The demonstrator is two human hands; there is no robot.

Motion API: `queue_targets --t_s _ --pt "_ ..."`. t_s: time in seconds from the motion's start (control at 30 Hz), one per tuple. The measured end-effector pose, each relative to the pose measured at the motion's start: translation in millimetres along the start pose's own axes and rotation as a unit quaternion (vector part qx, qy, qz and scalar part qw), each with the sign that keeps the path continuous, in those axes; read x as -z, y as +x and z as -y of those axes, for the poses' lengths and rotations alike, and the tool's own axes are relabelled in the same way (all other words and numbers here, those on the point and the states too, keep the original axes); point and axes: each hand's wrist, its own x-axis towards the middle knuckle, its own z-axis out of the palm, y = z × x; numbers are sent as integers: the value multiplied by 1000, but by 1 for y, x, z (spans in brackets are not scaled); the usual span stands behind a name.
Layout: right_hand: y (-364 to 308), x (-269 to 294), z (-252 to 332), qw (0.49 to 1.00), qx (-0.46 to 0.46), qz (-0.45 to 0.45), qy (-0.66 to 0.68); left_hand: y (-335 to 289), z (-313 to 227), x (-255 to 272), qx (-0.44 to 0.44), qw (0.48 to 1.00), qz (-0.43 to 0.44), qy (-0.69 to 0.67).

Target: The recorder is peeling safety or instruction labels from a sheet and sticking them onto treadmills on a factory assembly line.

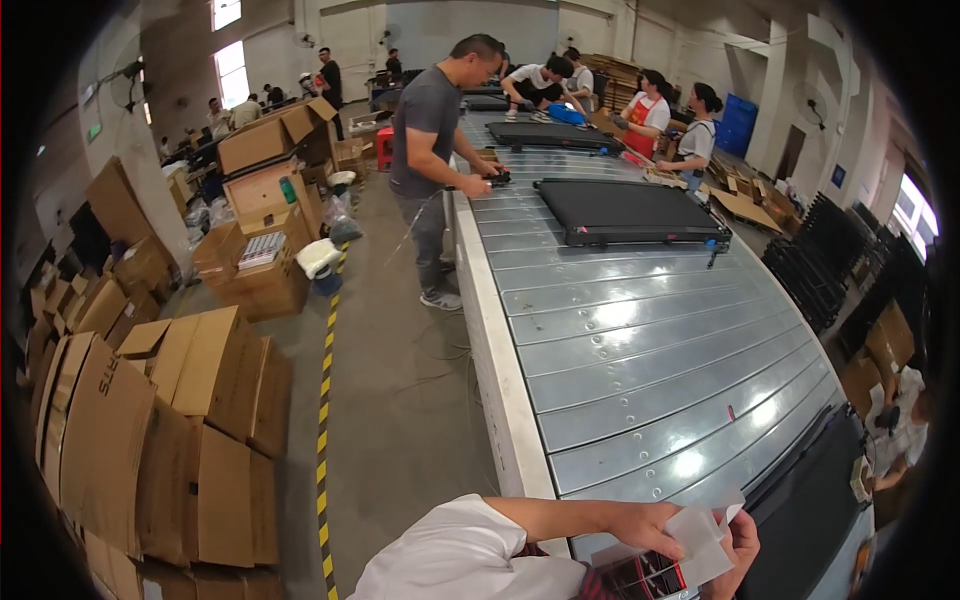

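A thin, whitish, slightly see-through sheet [705,545] is pinched between my two hands at the lower edge of the view. The fingers of my left hand [648,526] are closed on its left side. My right hand [740,552] is curled round the sheet's right side, with the thumb partly hidden behind it. Just beneath my hands is a red and black thing [655,578], cut off by the lower edge; I cannot make out its kind. The metal slat conveyor [640,350] stretches away in front of me.
Close on my right lies a black treadmill-like deck [810,510]; another black deck [630,212] sits farther along the conveyor. A person in a grey shirt [425,130] works at its left edge. Cardboard boxes [200,430] are stacked left of a yellow-black floor stripe [323,440].
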Motion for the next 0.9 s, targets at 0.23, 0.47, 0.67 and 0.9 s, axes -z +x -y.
queue_targets --t_s 0.23,0.47,0.67,0.9 --pt "-19 42 -33 991 -71 -38 104 21 -17 -2 -19 994 108 -9" --pt "-21 46 -32 989 -114 52 82 12 -43 -25 -61 994 85 -7" --pt "-28 37 -28 972 19 147 180 7 -52 -48 -54 988 134 60" --pt "-44 43 -33 958 83 145 231 7 -63 -76 34 990 114 79"
